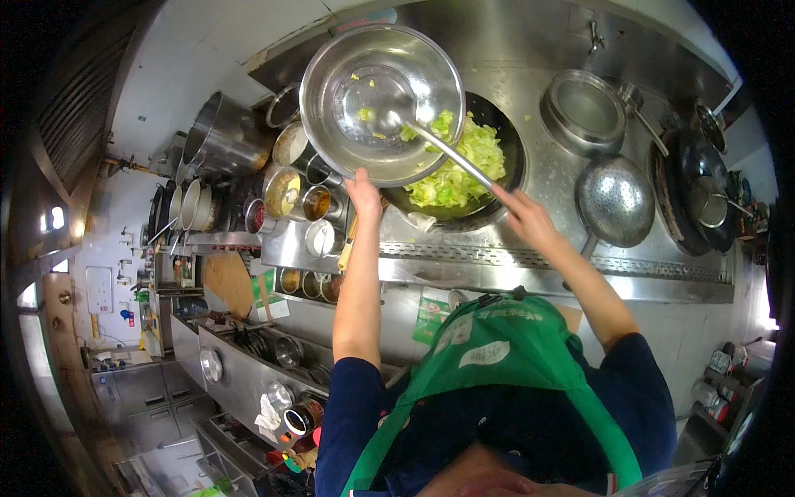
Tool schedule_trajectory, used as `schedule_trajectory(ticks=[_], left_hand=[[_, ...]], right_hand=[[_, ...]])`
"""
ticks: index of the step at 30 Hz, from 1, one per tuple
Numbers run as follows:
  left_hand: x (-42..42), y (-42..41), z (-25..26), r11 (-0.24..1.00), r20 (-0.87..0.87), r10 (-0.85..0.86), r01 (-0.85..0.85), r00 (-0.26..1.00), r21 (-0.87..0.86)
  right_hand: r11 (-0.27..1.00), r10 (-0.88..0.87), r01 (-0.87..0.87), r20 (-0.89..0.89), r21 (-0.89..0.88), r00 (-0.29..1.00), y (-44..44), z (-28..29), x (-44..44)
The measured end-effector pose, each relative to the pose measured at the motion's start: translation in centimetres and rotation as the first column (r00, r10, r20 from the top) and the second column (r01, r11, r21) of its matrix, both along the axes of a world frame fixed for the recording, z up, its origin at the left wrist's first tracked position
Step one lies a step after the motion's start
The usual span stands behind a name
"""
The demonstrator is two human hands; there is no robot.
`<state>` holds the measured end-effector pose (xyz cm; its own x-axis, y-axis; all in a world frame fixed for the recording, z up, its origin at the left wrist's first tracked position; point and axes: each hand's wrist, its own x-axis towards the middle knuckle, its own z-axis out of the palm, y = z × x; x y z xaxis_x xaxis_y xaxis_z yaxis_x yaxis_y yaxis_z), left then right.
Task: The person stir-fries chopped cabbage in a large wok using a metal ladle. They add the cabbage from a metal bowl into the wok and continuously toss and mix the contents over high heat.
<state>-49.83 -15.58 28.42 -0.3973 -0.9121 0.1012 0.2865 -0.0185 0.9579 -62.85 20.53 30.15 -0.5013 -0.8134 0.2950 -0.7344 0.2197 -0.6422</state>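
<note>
My left hand (364, 197) grips the near rim of a large stainless steel bowl (348, 143), which is tilted over the left side of a black wok (517, 149). A few scraps of cut cabbage cling inside the bowl. Chopped green cabbage (469, 164) fills much of the wok. My right hand (528, 218) holds the long metal handle of a ladle (456, 156). The ladle's head is inside the bowl, blurred, near its lower right wall. A pale cloth (422, 222) lies at the wok's near rim.
Right of the wok are a perforated strainer (616, 199), a metal pot (587, 112) and another black wok (689, 180). To the left stand seasoning containers (317, 202), a white-filled tub (320, 237) and a tall stockpot (225, 135). A slotted drain (559, 259) runs along the stove's front edge.
</note>
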Motion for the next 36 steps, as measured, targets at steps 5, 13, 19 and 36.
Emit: schedule_trajectory(ticks=[5, 13, 19, 36], left_hand=[[-0.2, 0.4, 2.0, 0.976, 0.102, 0.082, -0.059, 0.991, -0.210], [-1.4, 0.6, 3.3, 0.911, 0.130, 0.134, -0.071, 0.982, -0.406], [-2.6, 2.6, 3.1, 0.897, 0.174, 0.171, -0.080, 0.970, -0.436], [-1.5, 4.1, 2.6, 0.859, 0.008, 0.381, -0.351, 0.924, -0.372]], right_hand=[[0.990, -0.022, 0.032, -0.069, 0.137, 0.997, 4.3, -1.3, -0.9], [0.986, -0.070, 0.086, -0.115, 0.144, 0.991, 2.8, -3.2, -0.4], [0.996, -0.070, 0.075, -0.089, 0.048, 0.994, 1.4, -1.9, -0.5], [0.949, 0.059, -0.037, -0.060, 0.313, 0.996, 13.0, -0.3, -5.4]])
